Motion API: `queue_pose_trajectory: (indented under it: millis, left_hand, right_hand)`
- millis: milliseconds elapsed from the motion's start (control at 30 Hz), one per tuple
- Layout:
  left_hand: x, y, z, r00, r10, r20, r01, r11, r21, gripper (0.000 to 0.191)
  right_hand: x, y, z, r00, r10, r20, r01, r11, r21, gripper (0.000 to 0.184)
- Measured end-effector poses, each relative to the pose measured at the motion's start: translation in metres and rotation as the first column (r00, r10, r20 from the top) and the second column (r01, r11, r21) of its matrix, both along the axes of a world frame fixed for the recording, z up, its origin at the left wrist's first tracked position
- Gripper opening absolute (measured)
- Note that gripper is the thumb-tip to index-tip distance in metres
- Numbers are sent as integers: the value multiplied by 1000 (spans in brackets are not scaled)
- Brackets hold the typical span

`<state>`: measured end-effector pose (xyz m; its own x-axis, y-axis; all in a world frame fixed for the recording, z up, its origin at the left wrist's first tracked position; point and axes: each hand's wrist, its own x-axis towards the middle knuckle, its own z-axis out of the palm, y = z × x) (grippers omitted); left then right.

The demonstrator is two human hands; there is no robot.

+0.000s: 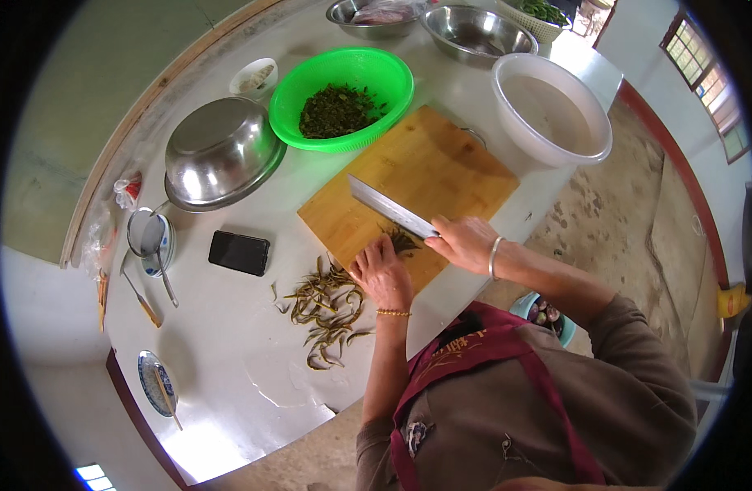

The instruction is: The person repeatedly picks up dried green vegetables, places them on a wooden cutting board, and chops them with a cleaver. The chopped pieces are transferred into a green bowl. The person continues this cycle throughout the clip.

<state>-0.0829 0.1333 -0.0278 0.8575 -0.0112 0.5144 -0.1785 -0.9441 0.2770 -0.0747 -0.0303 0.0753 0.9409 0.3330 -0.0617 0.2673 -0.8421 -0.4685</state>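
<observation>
My right hand [465,243] grips the handle of a cleaver [388,205], its broad blade slanting over a wooden cutting board [437,166]. A small bunch of dark pickled greens [402,240] lies on the board's near edge, partly beneath the cleaver. My left hand [385,276] rests at that edge with bent fingers, its fingertips beside the bunch; whether it pinches any strands is hidden. Left of this hand, loose olive-brown strands of pickled vegetable [326,301] are spread on the white table [228,356]. Chopped dark greens [339,110] fill part of a green plastic basket [376,67] beyond the board.
An upturned steel basin [219,150] stands left of the basket. A phone [239,253], a ladle [163,270] and a patterned dish with chopsticks [155,383] lie leftward. A white basin of cloudy water [544,116] sits by the right edge, near a steel bowl [480,34].
</observation>
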Motion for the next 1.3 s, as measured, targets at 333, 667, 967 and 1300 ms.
queue_pose_trajectory:
  millis: [333, 667, 967, 1300]
  left_hand:
    - [0, 7, -4, 1000, -4, 27, 8, 984, -179, 19]
    - [0, 6, 0, 1000, -9, 14, 12, 977, -213, 18]
    - [1, 10, -10, 999, -26, 35, 35, 958, -285, 17]
    - [5, 9, -5, 999, -18, 44, 29, 963, -267, 11]
  right_hand:
    - [4, -4, 21, 987, 138, -79, -146, 984, -99, 29]
    - [2, 13, -14, 999, -22, -23, 22, 1000, -6, 27]
    - [-4, 7, 30, 978, 92, -187, -123, 979, -160, 27]
    - [6, 9, -15, 997, -45, -63, 48, 998, 37, 29]
